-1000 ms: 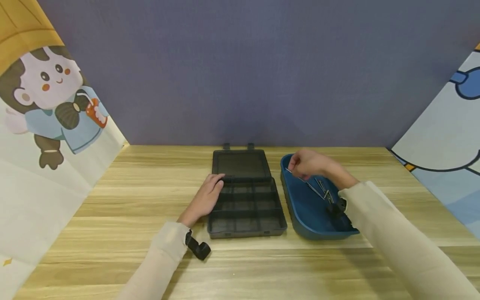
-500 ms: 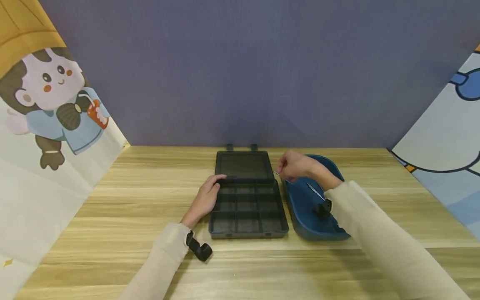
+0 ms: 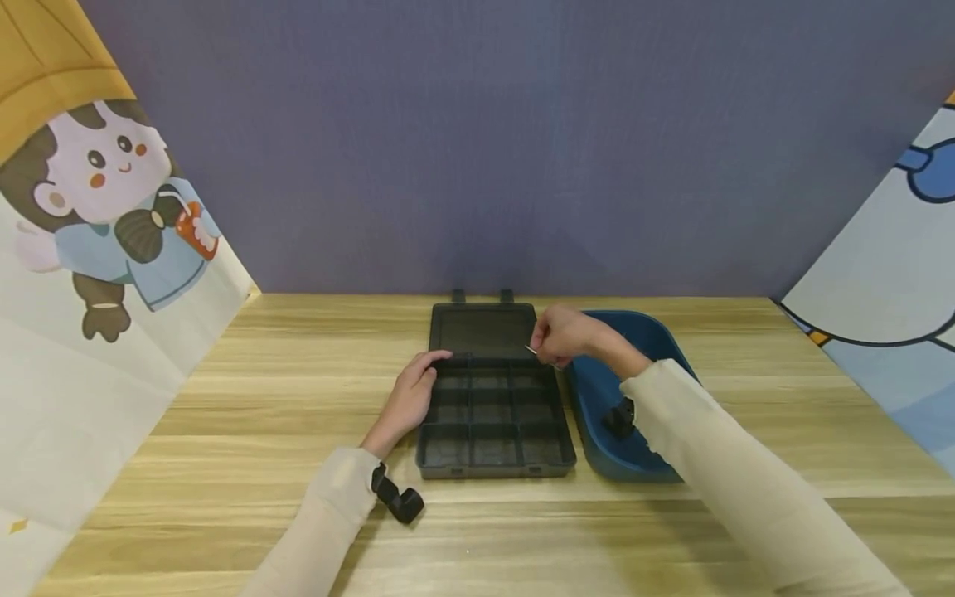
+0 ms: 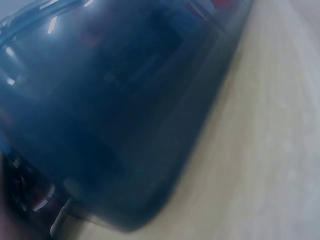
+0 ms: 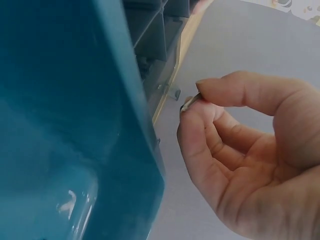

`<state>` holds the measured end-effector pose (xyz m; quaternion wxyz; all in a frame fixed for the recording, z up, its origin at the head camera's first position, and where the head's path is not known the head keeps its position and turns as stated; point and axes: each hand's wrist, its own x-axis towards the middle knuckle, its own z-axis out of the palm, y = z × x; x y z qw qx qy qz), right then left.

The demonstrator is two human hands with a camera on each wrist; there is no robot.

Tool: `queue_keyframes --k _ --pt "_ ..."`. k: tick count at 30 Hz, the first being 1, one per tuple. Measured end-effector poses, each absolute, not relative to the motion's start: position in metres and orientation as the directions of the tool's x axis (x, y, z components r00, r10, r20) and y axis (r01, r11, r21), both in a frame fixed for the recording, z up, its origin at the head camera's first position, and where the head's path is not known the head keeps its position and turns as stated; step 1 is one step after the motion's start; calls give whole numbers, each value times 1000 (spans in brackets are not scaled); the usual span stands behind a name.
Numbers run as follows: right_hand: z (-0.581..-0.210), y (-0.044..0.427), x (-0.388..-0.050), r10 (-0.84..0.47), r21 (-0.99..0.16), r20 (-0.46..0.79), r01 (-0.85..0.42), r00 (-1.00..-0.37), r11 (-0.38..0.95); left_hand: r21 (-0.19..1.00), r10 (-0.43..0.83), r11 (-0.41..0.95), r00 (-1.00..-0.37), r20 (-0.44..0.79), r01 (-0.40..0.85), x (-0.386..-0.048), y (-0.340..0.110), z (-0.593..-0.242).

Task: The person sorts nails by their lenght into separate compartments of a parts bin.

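A dark translucent compartment box [image 3: 492, 452] lies with its lid [image 3: 485, 327] folded back on the wooden table. My left hand [image 3: 410, 390] rests along the box's left edge near the hinge, fingers mostly straight. Above the right side of the hinge, my right hand [image 3: 563, 334] pinches a thin metal rod [image 3: 530, 350] between thumb and fingertips. In the right wrist view, one end of the rod [image 5: 190, 103] shows at the fingertips; its exact kind cannot be told. Just right of the box stands a blue bin [image 3: 597, 439], partly covered by the right forearm.
A purple-grey panel [image 3: 477, 149] rises behind the table [image 3: 298, 431]. Printed cartoon sheets hang on the left [image 3: 112, 249] and right [image 3: 895, 274]. The left wrist view is blurred and filled by a dark bluish wall [image 4: 120, 110] beside the wood surface.
My right hand has moved left with the metal rod, out of the blue bin and over the box's right edge. The left hand stays in place.
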<state>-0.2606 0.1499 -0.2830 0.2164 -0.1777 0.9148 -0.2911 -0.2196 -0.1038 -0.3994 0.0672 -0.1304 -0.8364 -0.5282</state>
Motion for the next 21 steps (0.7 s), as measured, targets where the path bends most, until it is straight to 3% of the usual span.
queue_keyframes --k 21 --pt "-298 136 -265 -452 -525 -323 -240 -831 816 874 134 389 -957 259 291 -219 -103 -398"
